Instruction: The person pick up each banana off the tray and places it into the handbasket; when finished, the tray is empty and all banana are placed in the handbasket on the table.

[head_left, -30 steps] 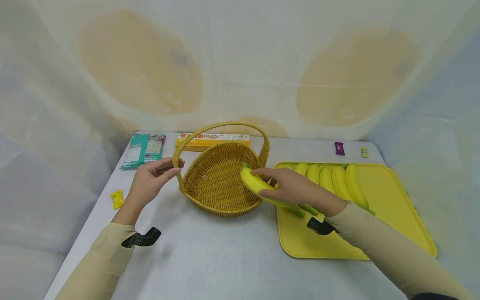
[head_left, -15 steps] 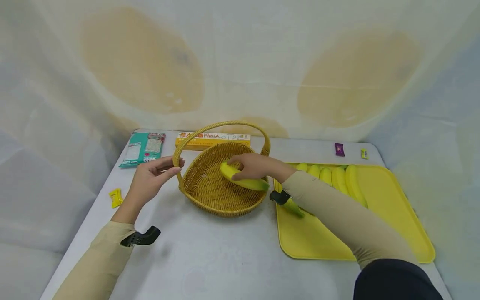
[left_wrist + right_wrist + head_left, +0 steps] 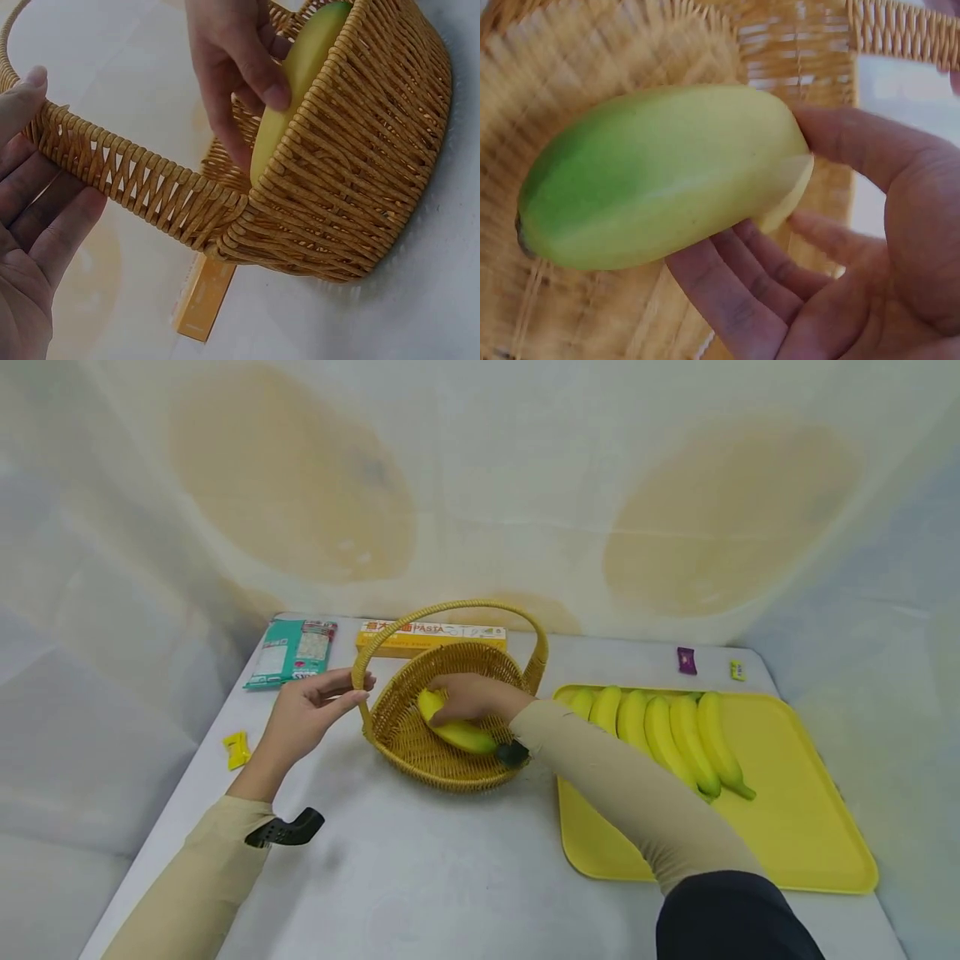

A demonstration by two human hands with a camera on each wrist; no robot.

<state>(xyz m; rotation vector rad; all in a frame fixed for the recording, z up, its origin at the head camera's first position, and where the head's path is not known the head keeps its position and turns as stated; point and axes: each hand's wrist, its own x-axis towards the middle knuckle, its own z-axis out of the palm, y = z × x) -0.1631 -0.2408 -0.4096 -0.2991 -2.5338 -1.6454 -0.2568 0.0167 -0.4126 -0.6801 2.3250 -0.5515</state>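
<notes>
In the head view my left hand (image 3: 306,717) holds the left side of the handle (image 3: 459,604) of a woven wicker basket (image 3: 442,783), thumb on one side and fingers on the other. The left wrist view shows thumb and fingers around the handle band (image 3: 146,166). My right hand (image 3: 474,696) is inside the basket, gripping a yellow banana (image 3: 467,737) with a green end. Seen from the right wrist, the banana (image 3: 652,180) lies between thumb and fingers above the wicker floor. Some right fingers are hidden behind the banana in the head view.
A yellow tray (image 3: 795,827) on the right carries several bananas (image 3: 663,739) side by side. Behind the basket lies a pasta box (image 3: 405,643). A teal packet (image 3: 292,652) and a yellow candy (image 3: 237,750) are on the left; purple (image 3: 686,661) and yellow-green candies (image 3: 737,671) lie back right.
My right hand has carried the banana leftward from the basket's right rim and lowered it inside. The left hand keeps its hold on the handle.
</notes>
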